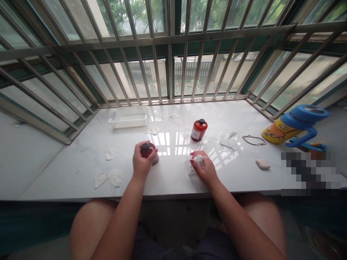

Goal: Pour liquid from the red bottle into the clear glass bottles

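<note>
My left hand (141, 164) is wrapped around a red-brown bottle (150, 150) with a black cap, upright on the white surface. The fingers of my right hand (207, 171) are curled together around a small clear and whitish thing (198, 159), whose kind I cannot make out. Below those fingers lies a clear plastic piece (191, 168), partly hidden by the hand. Farther back, between both hands and nearer the right, stands a second red-brown bottle (199, 130) with a white label and black cap.
A white perforated basket (129, 124) sits at the back left. Crumpled white tissues (108, 178) lie on the left. Toward the right are clear plastic bits (230, 135), a thin cord loop (254, 141), a pale pad (262, 164) and a blue-yellow flask (284, 126). Window bars rise behind.
</note>
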Demonstrator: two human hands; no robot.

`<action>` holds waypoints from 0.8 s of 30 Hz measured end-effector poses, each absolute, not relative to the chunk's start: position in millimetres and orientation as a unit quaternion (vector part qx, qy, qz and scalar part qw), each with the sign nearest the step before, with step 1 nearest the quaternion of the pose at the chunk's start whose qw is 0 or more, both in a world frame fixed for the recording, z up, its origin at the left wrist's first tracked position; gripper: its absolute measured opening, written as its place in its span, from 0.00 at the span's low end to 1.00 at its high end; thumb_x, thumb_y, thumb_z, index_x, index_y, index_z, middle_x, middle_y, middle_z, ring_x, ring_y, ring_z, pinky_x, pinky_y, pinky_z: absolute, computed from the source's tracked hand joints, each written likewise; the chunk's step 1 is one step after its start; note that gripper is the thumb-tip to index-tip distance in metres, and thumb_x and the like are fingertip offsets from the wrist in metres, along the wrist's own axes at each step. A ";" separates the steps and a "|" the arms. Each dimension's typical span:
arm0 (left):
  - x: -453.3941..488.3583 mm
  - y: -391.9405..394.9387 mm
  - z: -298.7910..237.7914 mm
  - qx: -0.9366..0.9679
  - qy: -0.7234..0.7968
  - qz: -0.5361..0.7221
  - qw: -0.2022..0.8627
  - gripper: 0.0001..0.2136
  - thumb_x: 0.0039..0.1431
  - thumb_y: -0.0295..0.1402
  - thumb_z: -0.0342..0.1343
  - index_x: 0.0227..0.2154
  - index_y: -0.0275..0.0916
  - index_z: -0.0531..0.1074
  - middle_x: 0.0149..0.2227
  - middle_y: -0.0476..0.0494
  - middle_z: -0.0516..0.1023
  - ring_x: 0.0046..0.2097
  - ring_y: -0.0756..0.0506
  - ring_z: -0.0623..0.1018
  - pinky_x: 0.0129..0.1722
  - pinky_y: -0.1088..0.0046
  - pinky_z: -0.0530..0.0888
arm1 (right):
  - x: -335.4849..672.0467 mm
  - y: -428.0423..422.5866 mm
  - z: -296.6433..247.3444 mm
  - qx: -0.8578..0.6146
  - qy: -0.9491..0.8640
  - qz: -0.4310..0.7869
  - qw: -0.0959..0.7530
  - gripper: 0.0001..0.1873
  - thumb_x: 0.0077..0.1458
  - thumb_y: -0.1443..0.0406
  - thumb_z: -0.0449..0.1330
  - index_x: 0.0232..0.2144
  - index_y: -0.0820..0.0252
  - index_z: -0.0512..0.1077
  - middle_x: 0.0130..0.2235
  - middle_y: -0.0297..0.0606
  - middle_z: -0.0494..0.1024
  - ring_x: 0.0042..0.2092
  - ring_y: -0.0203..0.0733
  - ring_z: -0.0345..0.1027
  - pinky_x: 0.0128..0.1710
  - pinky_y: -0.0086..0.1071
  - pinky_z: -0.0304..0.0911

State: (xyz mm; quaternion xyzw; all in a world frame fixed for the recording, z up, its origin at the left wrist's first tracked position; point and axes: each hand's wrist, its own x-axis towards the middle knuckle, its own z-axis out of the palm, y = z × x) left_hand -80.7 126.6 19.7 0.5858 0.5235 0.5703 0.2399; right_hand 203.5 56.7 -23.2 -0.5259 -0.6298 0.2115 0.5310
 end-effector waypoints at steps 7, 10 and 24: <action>-80.0 125.8 20.6 0.581 0.530 0.568 0.244 0.21 0.55 0.42 0.72 0.50 0.44 0.74 0.55 0.41 0.81 0.54 0.39 0.81 0.58 0.58 0.77 | 203.3 56.7 -25.6 -0.527 -0.626 0.216 0.532 0.13 0.69 0.50 0.60 0.42 0.52 0.74 0.50 0.44 0.79 0.53 0.52 0.74 0.57 0.48 0.69; -79.9 125.4 21.0 0.578 0.531 0.568 0.247 0.21 0.55 0.42 0.72 0.50 0.44 0.74 0.55 0.41 0.81 0.54 0.40 0.81 0.58 0.58 0.77 | 203.7 56.0 -26.3 -0.514 -0.632 0.216 0.538 0.13 0.71 0.51 0.58 0.43 0.52 0.74 0.51 0.44 0.78 0.54 0.52 0.74 0.57 0.48 0.69; -80.0 126.1 20.4 0.575 0.532 0.570 0.250 0.22 0.54 0.41 0.73 0.50 0.45 0.75 0.55 0.42 0.81 0.52 0.40 0.82 0.57 0.58 0.77 | 203.3 54.6 -22.9 -0.517 -0.629 0.224 0.535 0.14 0.66 0.51 0.65 0.46 0.51 0.73 0.51 0.43 0.78 0.52 0.51 0.75 0.56 0.46 0.70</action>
